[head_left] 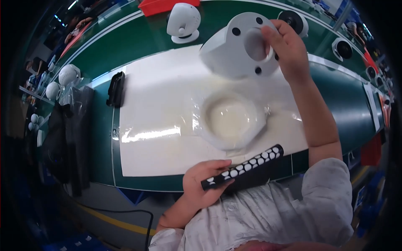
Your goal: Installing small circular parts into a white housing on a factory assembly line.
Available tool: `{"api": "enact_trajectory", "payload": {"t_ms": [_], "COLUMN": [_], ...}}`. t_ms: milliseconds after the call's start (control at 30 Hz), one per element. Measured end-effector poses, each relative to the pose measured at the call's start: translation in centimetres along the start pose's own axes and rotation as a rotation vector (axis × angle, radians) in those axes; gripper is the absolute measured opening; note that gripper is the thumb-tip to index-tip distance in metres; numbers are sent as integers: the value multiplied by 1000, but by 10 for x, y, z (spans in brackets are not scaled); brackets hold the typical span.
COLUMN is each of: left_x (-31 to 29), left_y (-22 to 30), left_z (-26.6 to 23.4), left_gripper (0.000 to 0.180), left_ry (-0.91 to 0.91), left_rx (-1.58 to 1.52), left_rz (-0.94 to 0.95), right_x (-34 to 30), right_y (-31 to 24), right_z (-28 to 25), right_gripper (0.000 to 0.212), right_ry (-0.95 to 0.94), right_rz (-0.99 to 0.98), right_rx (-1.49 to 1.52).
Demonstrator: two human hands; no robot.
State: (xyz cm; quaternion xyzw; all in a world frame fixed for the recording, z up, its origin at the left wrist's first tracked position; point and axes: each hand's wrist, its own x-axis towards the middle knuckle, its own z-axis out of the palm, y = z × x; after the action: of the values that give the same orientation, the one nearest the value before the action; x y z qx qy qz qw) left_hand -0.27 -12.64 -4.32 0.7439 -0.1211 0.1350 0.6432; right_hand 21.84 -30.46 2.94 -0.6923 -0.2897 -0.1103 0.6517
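My right hand (289, 48) grips a white plastic housing (224, 52) at the rim of its round opening, with fingers reaching into the hole. The housing is lifted above the far side of the work mat, its face with several round black pads turned toward me. Low at the near edge, my left hand (205, 182) is closed around one end of a flat black strip (251, 164) covered with round white spots. Between the hands, a white angular holder (205, 119) with a round hollow rests on the mat, clear film about it.
A white mat (155, 108) covers much of the green bench. On its left edge lies a black plastic part (115, 89). White devices (183, 21) stand along the back, one with a dark round front (293, 23) behind my right hand. A red tray (163, 6) sits at the far edge.
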Motion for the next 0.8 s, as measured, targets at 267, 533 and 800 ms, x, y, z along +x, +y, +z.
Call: {"api": "enact_trajectory", "payload": {"t_ms": [267, 533, 800], "left_x": [-3, -4, -5], "left_y": [0, 2, 6], "left_z": [6, 9, 2], "left_gripper": [25, 23, 23], "left_ry": [85, 84, 27], "left_rx": [-18, -100, 51], "left_rz": [-27, -27, 27], "right_x": [-92, -86, 0], "right_y": [-36, -44, -3], "right_z": [19, 6, -10], "right_gripper": [28, 29, 24], "right_ry": [-119, -320, -158], "right_rz": [381, 383, 77], "right_rx": [174, 65, -212]}}
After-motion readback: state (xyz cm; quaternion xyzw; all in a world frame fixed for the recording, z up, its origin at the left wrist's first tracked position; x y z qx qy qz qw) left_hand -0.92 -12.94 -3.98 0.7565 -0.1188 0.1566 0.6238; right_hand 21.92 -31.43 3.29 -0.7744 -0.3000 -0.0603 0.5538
